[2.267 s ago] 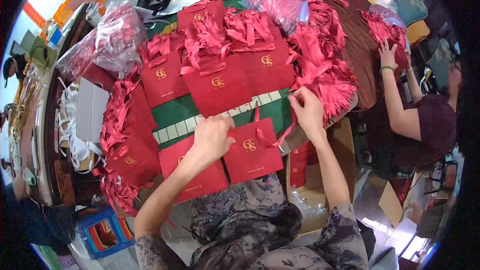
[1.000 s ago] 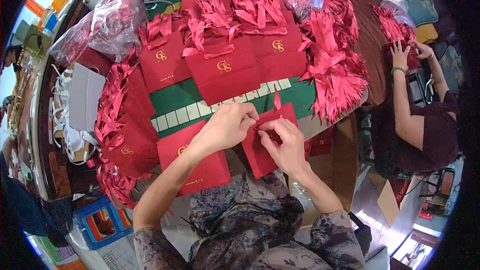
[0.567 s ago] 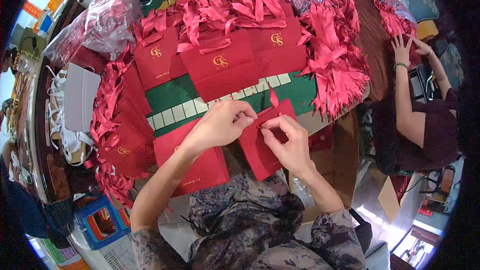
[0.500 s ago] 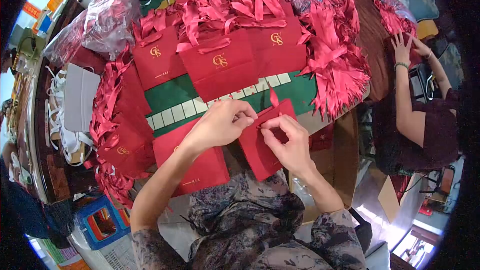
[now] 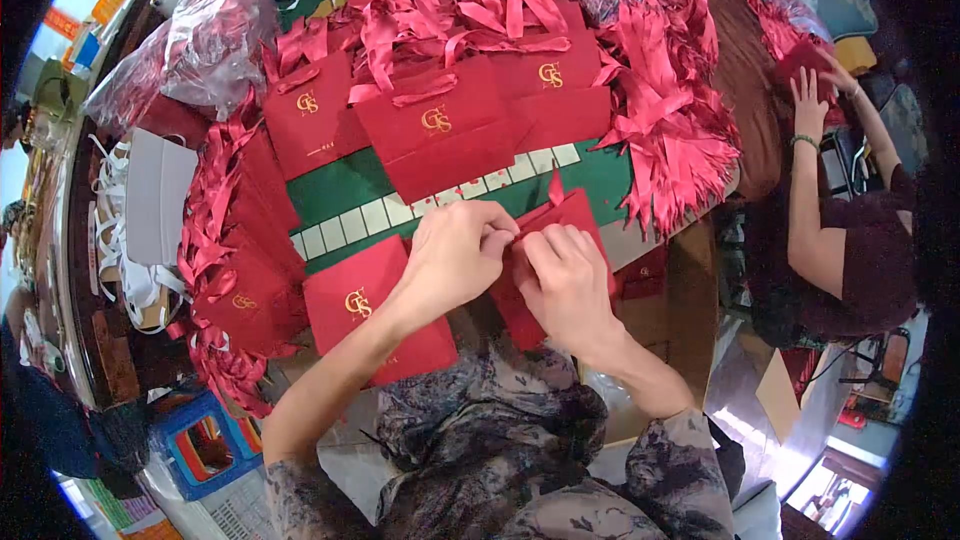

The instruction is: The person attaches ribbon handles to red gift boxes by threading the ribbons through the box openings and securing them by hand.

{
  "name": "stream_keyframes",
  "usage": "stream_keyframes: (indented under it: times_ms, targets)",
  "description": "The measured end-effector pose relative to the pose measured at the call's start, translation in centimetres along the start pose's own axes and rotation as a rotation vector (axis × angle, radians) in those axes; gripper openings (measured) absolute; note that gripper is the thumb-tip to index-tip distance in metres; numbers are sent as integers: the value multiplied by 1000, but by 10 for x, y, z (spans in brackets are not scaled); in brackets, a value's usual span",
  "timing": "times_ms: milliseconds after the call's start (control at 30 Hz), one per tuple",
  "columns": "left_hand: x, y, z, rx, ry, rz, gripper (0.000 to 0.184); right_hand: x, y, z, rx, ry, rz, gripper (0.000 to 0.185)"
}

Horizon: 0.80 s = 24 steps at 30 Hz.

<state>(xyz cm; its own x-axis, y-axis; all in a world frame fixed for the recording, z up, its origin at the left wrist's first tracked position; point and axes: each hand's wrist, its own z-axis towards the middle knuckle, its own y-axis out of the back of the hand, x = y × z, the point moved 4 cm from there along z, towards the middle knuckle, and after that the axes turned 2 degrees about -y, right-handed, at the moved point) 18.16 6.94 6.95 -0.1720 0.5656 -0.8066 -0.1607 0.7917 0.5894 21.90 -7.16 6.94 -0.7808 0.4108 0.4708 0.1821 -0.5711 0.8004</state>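
Note:
A red paper gift bag (image 5: 515, 318) lies tilted in front of my body, its upper edge between my two hands. My left hand (image 5: 455, 252) is closed, pinching at the left part of that edge. Close beside it, my right hand (image 5: 568, 285) covers the bag's front, thumb and fingers pinched at the same edge. Whether ribbon lies between the fingertips is hidden. A red ribbon end (image 5: 556, 188) sticks up from the bag's top. Under my left forearm lies another red bag (image 5: 345, 280) with a gold logo.
Finished-looking red bags with ribbon handles (image 5: 440, 130) stand across the green mat (image 5: 340, 190). A heap of red ribbons (image 5: 675, 140) hangs at the right, plastic-wrapped bundles (image 5: 215, 30) lie at the left. Another person's hand (image 5: 808, 105) touches red material at far right.
My right hand has moved slightly and turned over the bag, its fingers closing in toward my left fingertips. At far right, the other person's hands have shifted on the red material.

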Motion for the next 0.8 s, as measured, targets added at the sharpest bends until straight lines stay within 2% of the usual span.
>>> stream_keyframes:
  times_ms: [33, 100, 167, 200, 267, 367, 400, 467, 600, 667, 700, 767, 800]
  targets:
    - [1, -4, 0, -47, -57, -3, 14, 0, -3, 2, 8, -13, -37, 20]
    - [1, -3, -2, -41, -34, 10, 14, -2, -5, 4, 15, -23, -74, 21]
    - [6, -4, -3, -29, -10, -17, 16, -9, -3, 7, 16, -89, 209, 19]
    - [6, -4, -5, -30, -10, -15, 16, -9, -1, 6, 15, -88, 209, 19]
    - [8, -4, -6, 28, 54, -114, 14, -19, -5, 2, 130, -379, 475, 18]
    - [10, -6, -7, -1, -75, -5, 11, -16, -6, 1, 29, -254, 356, 20]
    - [11, -7, -8, -4, -79, -6, 11, -13, -3, 2, -11, -181, 290, 21]
    - [10, -3, -11, -77, -113, 9, 9, -14, 5, 4, 12, -170, 246, 21]
    - [2, 3, -15, -38, -130, 65, 14, -13, 37, 20, -109, -44, 105, 14]
    - [-5, 1, -18, -97, -202, 94, 17, -21, 39, 30, 37, 41, 71, 10]
    - [-7, 0, -19, -98, -207, 94, 17, -28, 40, 34, 33, 42, 67, 10]
    - [-17, 0, -24, -206, -370, 278, 18, -39, 23, 37, 466, 101, 70, 20]
    - [-17, -1, -24, -208, -377, 280, 18, -44, 24, 43, 460, 101, 67, 20]
